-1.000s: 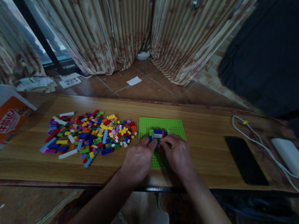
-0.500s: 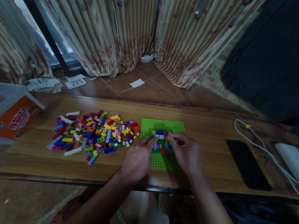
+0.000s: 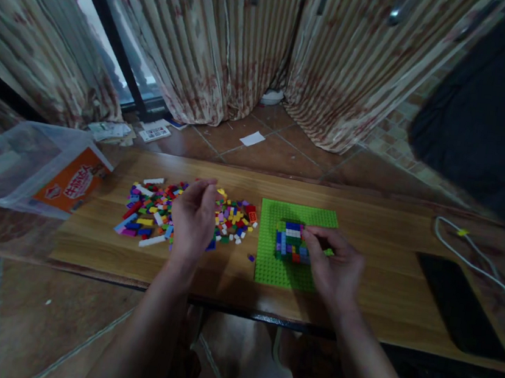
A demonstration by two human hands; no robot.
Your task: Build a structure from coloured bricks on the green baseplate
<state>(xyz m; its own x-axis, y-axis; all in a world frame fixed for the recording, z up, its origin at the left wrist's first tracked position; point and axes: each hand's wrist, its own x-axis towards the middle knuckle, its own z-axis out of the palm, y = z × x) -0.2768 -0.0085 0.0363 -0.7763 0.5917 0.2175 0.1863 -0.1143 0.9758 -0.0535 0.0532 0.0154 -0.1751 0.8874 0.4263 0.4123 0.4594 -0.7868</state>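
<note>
My left hand [image 3: 193, 221] hovers above the pile of toy bricks [image 3: 156, 226], its fingers loosely apart with no brick visible in them. Bricks of many colours and lengths show around that hand, and it covers part of the pile. On the green baseplate [image 3: 265, 270] stands a block of built-up bricks [image 3: 290, 243] in blue, white, green, purple and red. My right hand [image 3: 339, 264] has thumb and fingers closed at the right side of this build, hiding that edge. One small dark brick [image 3: 251, 257] lies alone between pile and baseplate.
A clear plastic box [image 3: 29, 168] with an orange label stands at the left of the wooden table [image 3: 384, 273]. To the right lie a black phone [image 3: 461, 306] and a white cable [image 3: 469, 261]. The table's front edge runs near my forearms.
My left hand has left the brick build and moved left over the pile. The right hand stays at the build. The camera view has turned leftward.
</note>
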